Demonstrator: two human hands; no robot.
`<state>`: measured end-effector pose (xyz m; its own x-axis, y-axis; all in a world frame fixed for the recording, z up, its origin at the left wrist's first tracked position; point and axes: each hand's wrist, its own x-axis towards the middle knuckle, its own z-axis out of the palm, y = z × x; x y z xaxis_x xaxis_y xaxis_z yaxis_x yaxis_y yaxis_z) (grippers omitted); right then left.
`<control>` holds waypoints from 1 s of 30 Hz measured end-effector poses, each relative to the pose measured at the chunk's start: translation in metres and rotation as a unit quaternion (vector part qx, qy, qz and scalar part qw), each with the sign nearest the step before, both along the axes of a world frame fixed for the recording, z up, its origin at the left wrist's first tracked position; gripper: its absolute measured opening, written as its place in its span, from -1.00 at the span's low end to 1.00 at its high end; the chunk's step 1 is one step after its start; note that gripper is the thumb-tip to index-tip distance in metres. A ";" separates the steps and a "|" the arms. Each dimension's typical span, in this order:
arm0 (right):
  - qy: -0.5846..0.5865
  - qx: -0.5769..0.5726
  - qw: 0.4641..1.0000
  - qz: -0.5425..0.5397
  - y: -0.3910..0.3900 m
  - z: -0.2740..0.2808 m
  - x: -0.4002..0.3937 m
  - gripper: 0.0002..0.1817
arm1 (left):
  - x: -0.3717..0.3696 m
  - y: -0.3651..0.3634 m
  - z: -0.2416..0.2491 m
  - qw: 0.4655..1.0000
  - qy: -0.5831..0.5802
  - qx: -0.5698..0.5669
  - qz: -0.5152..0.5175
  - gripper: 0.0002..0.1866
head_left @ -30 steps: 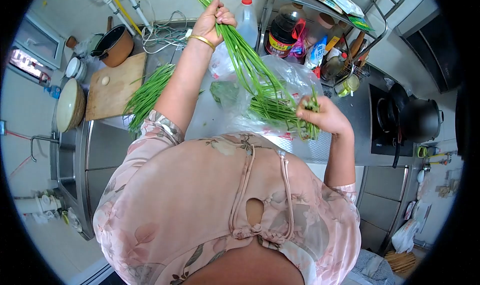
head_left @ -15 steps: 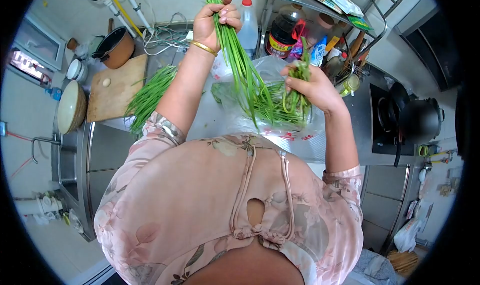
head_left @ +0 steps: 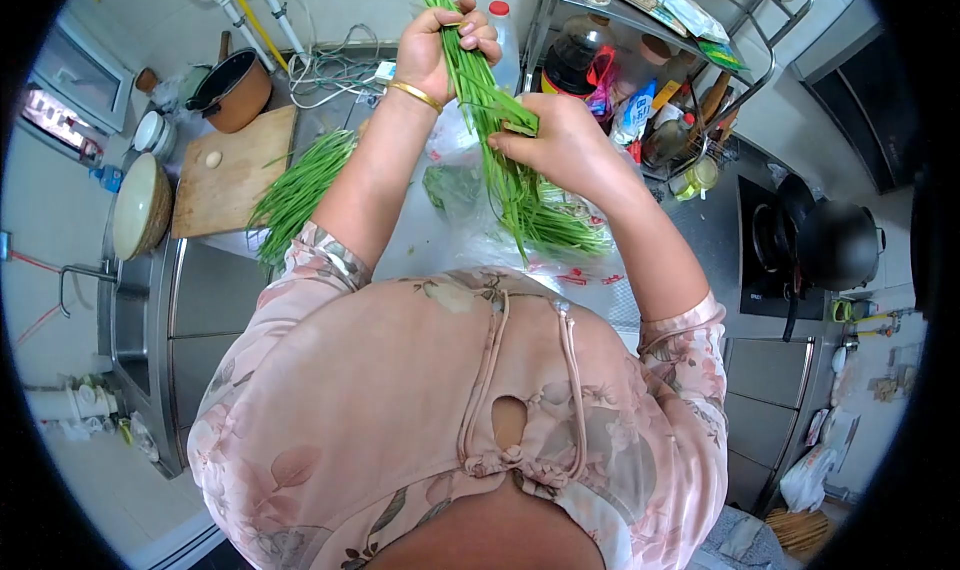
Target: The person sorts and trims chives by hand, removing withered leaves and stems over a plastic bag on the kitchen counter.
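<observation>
My left hand (head_left: 430, 58), with a gold bangle at the wrist, is closed round the upper end of a bunch of garlic chives (head_left: 474, 82). The long green leaves hang down from it over the counter. Lower on the bunch, my right hand (head_left: 568, 142) is closed on some chive leaves, its thumb and fingers pressed together. Under the hands, more chives (head_left: 572, 234) lie on a clear plastic bag (head_left: 458, 196). Beside my left forearm is a neat pile of chives (head_left: 303, 192).
Left of the pile is a wooden cutting board (head_left: 225, 195) with a small pale round item (head_left: 214, 158). A large bowl (head_left: 141, 208) and a brown pot (head_left: 238, 95) stand nearby. Bottles and packets fill a metal rack (head_left: 660, 30). A black pan (head_left: 838, 245) sits on the stove at right.
My right hand has moved left from above the bag to the hanging bunch, taking chive leaves there. My left hand has shifted slightly right, still holding the bunch.
</observation>
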<state>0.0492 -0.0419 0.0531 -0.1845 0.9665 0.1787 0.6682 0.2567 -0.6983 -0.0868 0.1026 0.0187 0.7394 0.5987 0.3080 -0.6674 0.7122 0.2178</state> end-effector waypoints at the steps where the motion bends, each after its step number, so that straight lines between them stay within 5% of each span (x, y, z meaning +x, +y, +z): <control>1: -0.013 -0.004 1.000 -0.003 0.004 -0.004 0.001 -0.70 | 0.001 0.000 0.000 1.000 0.000 -0.001 -0.002 -0.82; 8: 0.052 -0.083 0.995 0.001 0.020 -0.024 0.007 -0.81 | 0.003 -0.006 0.004 0.998 0.039 -0.024 0.036 -0.86; 14: 0.269 -0.171 0.947 0.036 0.014 -0.019 0.018 -0.87 | 0.002 -0.001 -0.007 0.993 0.084 0.044 0.076 -0.88; 22: 0.368 -0.259 0.892 0.031 0.016 -0.020 0.035 -0.86 | -0.001 0.000 -0.011 0.944 0.255 0.171 0.123 -0.91; 30: 0.269 -0.253 0.929 0.021 0.023 -0.039 0.042 -0.87 | -0.001 0.000 -0.012 0.912 0.314 0.236 0.121 -0.84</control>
